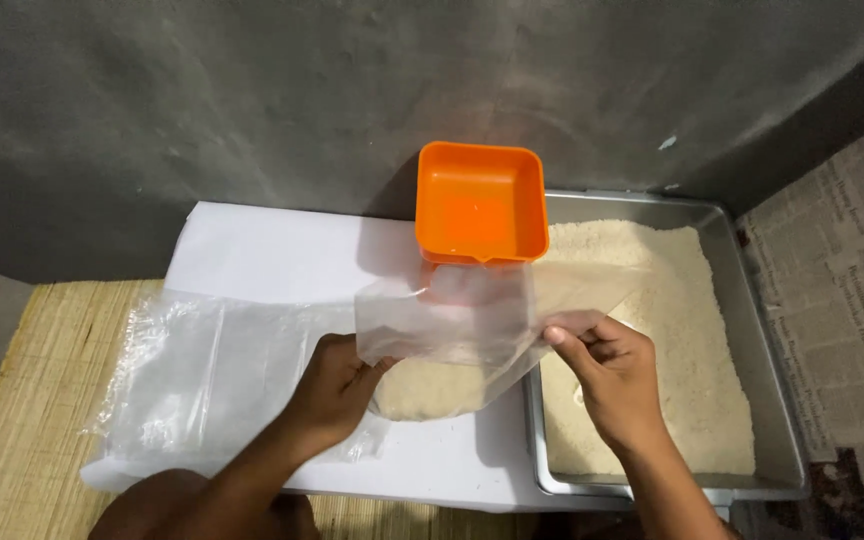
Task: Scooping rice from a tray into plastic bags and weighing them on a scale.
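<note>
On the far left a woven mat (22, 400) lies under a white board (282, 250) that serves as the desk, and a stack of clear plastic bags (202, 370) lies flat on it. The left hand (337, 385) comes up from the lower edge, forearm slanting right, palm turned inward; its fingers are clamped on the left edge of one clear bag (452, 330), which is held up off the desk, its mouth towards the wall. The bag's bottom sags with a small heap of pale flour-like powder (427, 390) resting just above the board.

By the look of it, the step in hand is filling: the bag is held ready while partly loaded. A further scoop would call for the mouth to be kept wide and steady, and for one hand to let go to fetch the orange tub (480, 205), which sits at the tray's near-left corner, just behind the bag.

The right hand (607, 375) reaches in over the metal tray (767, 400), wrist bent, thumb and forefinger pinched together on the bag's right edge. The tray holds a deep bed of the same powder. Newspaper (847, 280) lies to its right.
</note>
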